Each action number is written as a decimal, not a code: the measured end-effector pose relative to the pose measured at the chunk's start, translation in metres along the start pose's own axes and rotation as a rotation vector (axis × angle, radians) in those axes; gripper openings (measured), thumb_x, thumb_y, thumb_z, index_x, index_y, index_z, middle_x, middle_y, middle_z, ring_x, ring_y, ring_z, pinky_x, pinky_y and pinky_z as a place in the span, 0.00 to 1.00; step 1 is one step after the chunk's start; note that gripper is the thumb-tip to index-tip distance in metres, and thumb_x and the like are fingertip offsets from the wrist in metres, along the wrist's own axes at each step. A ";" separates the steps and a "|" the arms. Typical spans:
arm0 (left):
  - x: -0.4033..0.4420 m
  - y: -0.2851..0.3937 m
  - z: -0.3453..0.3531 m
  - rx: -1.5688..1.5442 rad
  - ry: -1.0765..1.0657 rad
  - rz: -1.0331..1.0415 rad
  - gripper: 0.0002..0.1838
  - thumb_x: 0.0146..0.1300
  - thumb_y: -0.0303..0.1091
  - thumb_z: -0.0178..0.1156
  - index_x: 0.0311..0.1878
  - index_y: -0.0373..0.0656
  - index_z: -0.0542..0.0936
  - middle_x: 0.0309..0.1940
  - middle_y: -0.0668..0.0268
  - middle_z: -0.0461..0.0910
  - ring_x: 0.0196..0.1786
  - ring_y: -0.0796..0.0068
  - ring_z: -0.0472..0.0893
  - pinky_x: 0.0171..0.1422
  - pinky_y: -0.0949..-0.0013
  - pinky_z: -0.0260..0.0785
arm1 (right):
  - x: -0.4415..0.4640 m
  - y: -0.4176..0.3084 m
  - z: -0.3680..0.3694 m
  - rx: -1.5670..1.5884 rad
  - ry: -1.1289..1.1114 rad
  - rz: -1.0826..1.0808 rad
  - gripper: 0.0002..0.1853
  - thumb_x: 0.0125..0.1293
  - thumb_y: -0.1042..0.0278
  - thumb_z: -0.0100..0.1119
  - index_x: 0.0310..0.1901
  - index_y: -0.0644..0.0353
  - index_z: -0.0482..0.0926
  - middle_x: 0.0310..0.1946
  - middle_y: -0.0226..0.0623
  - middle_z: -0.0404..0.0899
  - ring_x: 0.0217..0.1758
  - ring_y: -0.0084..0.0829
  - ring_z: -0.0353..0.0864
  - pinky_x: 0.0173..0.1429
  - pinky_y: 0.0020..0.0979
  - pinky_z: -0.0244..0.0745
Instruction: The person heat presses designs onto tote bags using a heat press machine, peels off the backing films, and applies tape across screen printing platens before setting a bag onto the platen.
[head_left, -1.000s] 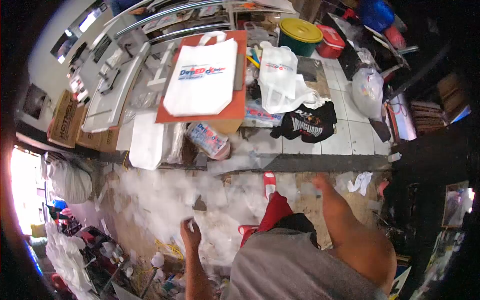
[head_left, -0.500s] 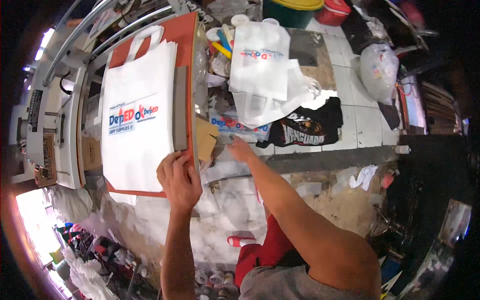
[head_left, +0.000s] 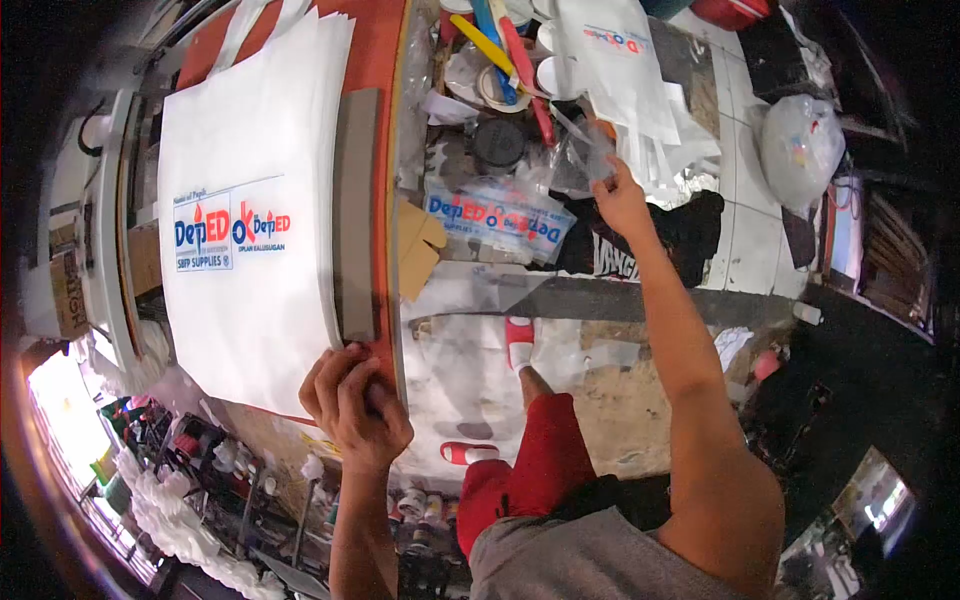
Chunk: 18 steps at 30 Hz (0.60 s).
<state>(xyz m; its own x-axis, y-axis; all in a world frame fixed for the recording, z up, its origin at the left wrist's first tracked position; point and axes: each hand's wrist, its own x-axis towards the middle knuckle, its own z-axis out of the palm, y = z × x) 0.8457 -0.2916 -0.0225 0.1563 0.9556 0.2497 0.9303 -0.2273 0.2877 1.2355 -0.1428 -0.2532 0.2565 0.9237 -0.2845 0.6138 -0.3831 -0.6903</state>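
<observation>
A stack of white bags [head_left: 255, 130] with blue and red "DepED" print lies on a red board [head_left: 372, 30], with a grey strip [head_left: 357, 215] along its right side. My left hand [head_left: 358, 408] is at the stack's lower right corner, fingers curled in; whatever they grip is hidden. To the right, my right hand [head_left: 622, 200] reaches over the cluttered table and pinches a piece of clear plastic [head_left: 580, 160]. Below that plastic lies a clear sheet printed with the same lettering [head_left: 495, 218]. A black printed shirt [head_left: 690, 235] is beside my right wrist.
Yellow, blue and red-handled tools [head_left: 500, 55] lie among tubs near a dark round lid [head_left: 498, 143]. More printed white bags [head_left: 620, 75] are at the back. A cardboard piece [head_left: 418, 250] sticks out beside the board. A filled plastic bag [head_left: 802, 138] stands on white tiles.
My right hand has moved away and to the right, from beside the printed clear sheet to the loose plastic. My left hand stays at the stack's corner. The view has shifted.
</observation>
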 end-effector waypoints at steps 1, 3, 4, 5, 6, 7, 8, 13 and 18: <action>0.000 0.000 0.000 -0.001 -0.003 -0.003 0.10 0.65 0.33 0.53 0.45 0.40 0.79 0.51 0.54 0.79 0.58 0.51 0.74 0.68 0.52 0.58 | 0.004 0.005 -0.001 -0.003 -0.004 0.002 0.33 0.64 0.62 0.61 0.70 0.59 0.65 0.38 0.49 0.85 0.43 0.51 0.85 0.51 0.43 0.78; -0.002 -0.001 0.000 0.016 -0.020 -0.011 0.10 0.65 0.32 0.53 0.44 0.41 0.79 0.51 0.55 0.79 0.58 0.52 0.74 0.67 0.52 0.59 | 0.013 0.018 0.003 0.050 0.032 0.051 0.32 0.63 0.63 0.62 0.69 0.59 0.66 0.36 0.49 0.85 0.41 0.51 0.85 0.50 0.43 0.78; -0.002 -0.001 0.000 0.016 -0.024 -0.012 0.10 0.65 0.32 0.53 0.44 0.41 0.79 0.51 0.55 0.79 0.58 0.52 0.74 0.67 0.52 0.59 | 0.018 0.023 0.007 0.064 0.042 0.041 0.33 0.63 0.63 0.62 0.69 0.61 0.65 0.36 0.49 0.85 0.41 0.50 0.85 0.49 0.44 0.78; -0.003 -0.001 0.000 0.017 -0.024 -0.019 0.10 0.64 0.32 0.53 0.44 0.41 0.79 0.51 0.55 0.79 0.58 0.52 0.74 0.67 0.52 0.59 | 0.019 0.022 0.009 0.064 0.040 0.043 0.33 0.63 0.63 0.62 0.69 0.61 0.65 0.36 0.49 0.85 0.41 0.50 0.85 0.49 0.44 0.78; -0.003 -0.001 0.001 0.017 -0.023 -0.026 0.10 0.64 0.32 0.53 0.44 0.41 0.79 0.51 0.56 0.79 0.58 0.52 0.74 0.67 0.52 0.59 | 0.021 0.021 0.012 0.043 0.008 0.047 0.34 0.63 0.62 0.63 0.69 0.61 0.65 0.36 0.49 0.85 0.42 0.50 0.85 0.49 0.44 0.78; -0.003 -0.001 0.001 0.015 -0.024 -0.028 0.10 0.64 0.32 0.53 0.44 0.41 0.79 0.51 0.56 0.79 0.58 0.52 0.74 0.67 0.52 0.59 | 0.023 0.019 0.015 0.021 -0.024 0.050 0.35 0.62 0.61 0.64 0.70 0.61 0.64 0.36 0.50 0.84 0.42 0.50 0.85 0.49 0.44 0.78; -0.002 0.000 0.000 0.015 -0.027 -0.022 0.10 0.63 0.32 0.53 0.44 0.41 0.79 0.51 0.56 0.79 0.58 0.52 0.74 0.68 0.52 0.59 | 0.023 0.012 0.016 0.019 -0.026 0.050 0.35 0.62 0.61 0.64 0.70 0.61 0.64 0.36 0.50 0.84 0.42 0.50 0.85 0.49 0.44 0.78; -0.003 -0.001 -0.001 0.018 -0.048 -0.030 0.11 0.62 0.33 0.53 0.44 0.41 0.79 0.51 0.56 0.79 0.59 0.52 0.73 0.68 0.52 0.59 | 0.018 -0.012 0.037 -0.299 0.014 -0.128 0.37 0.61 0.53 0.66 0.67 0.64 0.66 0.38 0.57 0.84 0.44 0.57 0.84 0.49 0.48 0.79; -0.004 -0.003 -0.001 0.003 -0.039 -0.026 0.11 0.62 0.33 0.52 0.44 0.41 0.79 0.51 0.55 0.78 0.59 0.51 0.73 0.68 0.52 0.58 | 0.057 -0.019 0.054 -0.197 0.152 -0.043 0.35 0.62 0.52 0.63 0.66 0.65 0.67 0.40 0.61 0.83 0.45 0.62 0.82 0.50 0.52 0.78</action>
<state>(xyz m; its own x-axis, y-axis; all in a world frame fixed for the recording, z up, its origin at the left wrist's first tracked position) 0.8421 -0.2950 -0.0239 0.1446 0.9678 0.2059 0.9352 -0.2016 0.2912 1.1985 -0.0830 -0.2921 0.3268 0.9340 -0.1441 0.7564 -0.3499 -0.5526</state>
